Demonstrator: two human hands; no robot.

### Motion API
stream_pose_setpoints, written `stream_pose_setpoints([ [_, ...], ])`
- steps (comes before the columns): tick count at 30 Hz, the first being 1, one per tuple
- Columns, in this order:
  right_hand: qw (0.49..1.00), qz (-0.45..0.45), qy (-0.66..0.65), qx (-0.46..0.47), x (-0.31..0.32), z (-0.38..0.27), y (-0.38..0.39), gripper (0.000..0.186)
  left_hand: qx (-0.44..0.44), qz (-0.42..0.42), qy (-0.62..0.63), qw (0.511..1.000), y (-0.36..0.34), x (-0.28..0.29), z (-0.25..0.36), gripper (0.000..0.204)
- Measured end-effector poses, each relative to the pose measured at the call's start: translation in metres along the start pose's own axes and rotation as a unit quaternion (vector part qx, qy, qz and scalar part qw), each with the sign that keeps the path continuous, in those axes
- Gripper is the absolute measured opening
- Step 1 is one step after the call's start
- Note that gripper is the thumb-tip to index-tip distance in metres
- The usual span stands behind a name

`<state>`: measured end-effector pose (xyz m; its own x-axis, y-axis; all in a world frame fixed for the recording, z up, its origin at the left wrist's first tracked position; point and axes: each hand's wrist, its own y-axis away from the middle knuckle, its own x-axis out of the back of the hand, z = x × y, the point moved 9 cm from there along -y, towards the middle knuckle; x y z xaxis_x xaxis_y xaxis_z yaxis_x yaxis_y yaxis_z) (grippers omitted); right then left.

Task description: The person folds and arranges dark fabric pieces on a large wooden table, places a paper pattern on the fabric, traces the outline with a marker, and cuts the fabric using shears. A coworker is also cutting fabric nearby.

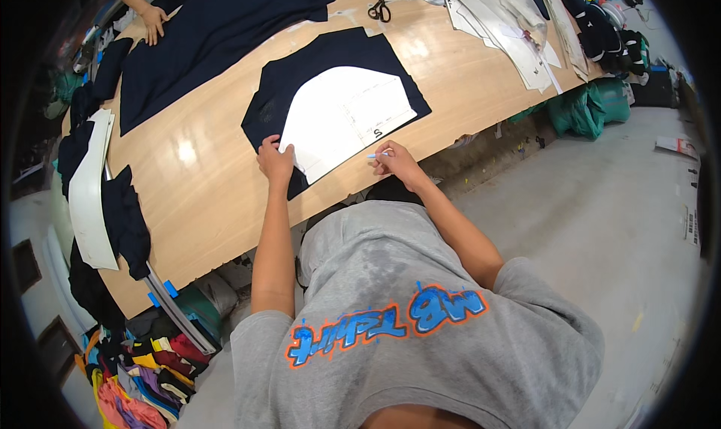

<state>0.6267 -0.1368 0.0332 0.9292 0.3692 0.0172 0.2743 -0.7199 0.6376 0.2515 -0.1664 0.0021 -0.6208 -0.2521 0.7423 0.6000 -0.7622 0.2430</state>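
A white paper pattern piece point(330, 113) with a curved top lies on a dark navy piece of fabric point(300, 72). My left hand point(276, 161) rests on the lower left edge of the pattern and fabric, thumb and fingers apart. Just beyond the pattern's lower right edge, my right hand point(398, 164) pinches a slim light-blue pen point(373, 156). Its tip points left toward the pattern; whether it touches anything, I cannot tell.
Black-handled scissors point(380, 8) lie at the far side of the wooden table point(195, 196). A larger navy cloth point(203, 46) spreads at far left, where another person's hand point(154, 23) presses. Paper patterns point(503, 31) are piled at far right. A white curved board point(90, 196) stands at left.
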Motion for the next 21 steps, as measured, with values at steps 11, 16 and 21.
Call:
stream_pose_setpoints([
  [11, 0.969, -0.044, -0.185, 0.157, 0.155, -0.090, -0.032, 0.024, 0.069, -0.177, 0.408, 0.893, 0.096, 0.059, 0.129, 0.039],
  [16, 0.934, -0.114, -0.292, 0.172, 0.182, -0.139, -0.050, 0.030, 0.036, -0.103, 0.519, 0.848, 0.140, 0.050, 0.203, 0.036],
  [21, 0.954, -0.153, -0.259, 0.010, 0.170, -0.142, -0.047, 0.048, 0.032, -0.135, 0.542, 0.829, 0.119, -0.083, 0.327, 0.026],
])
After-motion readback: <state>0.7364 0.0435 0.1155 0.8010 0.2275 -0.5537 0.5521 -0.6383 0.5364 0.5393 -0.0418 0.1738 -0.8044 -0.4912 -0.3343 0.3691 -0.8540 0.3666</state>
